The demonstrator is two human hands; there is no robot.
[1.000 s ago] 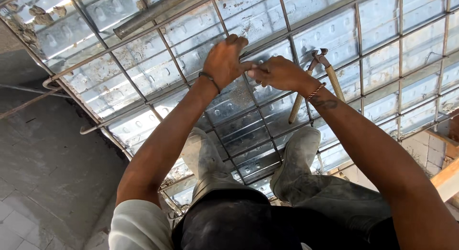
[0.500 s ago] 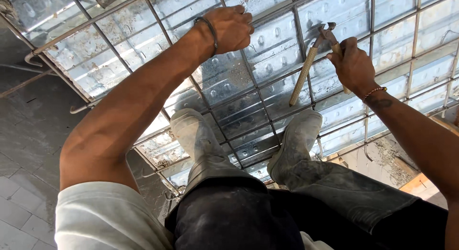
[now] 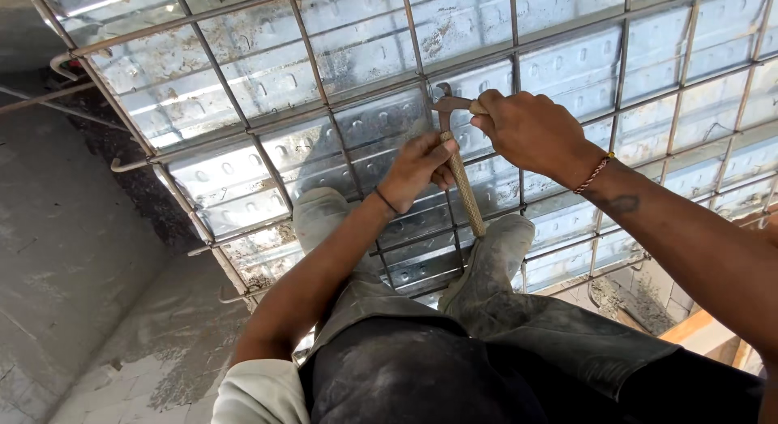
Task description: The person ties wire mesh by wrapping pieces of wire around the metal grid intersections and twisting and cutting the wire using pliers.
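Note:
I am crouched over a grid of steel reinforcing bars [image 3: 328,132] laid on ribbed metal decking [image 3: 478,27]. My right hand [image 3: 531,132] grips the head end of a pair of pincers [image 3: 460,160], whose jaws sit at a bar crossing. My left hand [image 3: 417,169] is closed around the pincers' long tan handles just below. Both hands work at the same crossing in the middle of the view. My two dusty boots [image 3: 324,217] stand on the bars beneath my hands.
The bar grid ends at the left in hooked bar ends [image 3: 126,166]. Beyond that edge lies a lower grey concrete surface [image 3: 73,262]. At the lower right are wooden boards [image 3: 701,331] and rubble.
My left hand has come down from the upper bars to the pincers' handles. My right hand has moved left with the pincers, and both hands now meet at one crossing.

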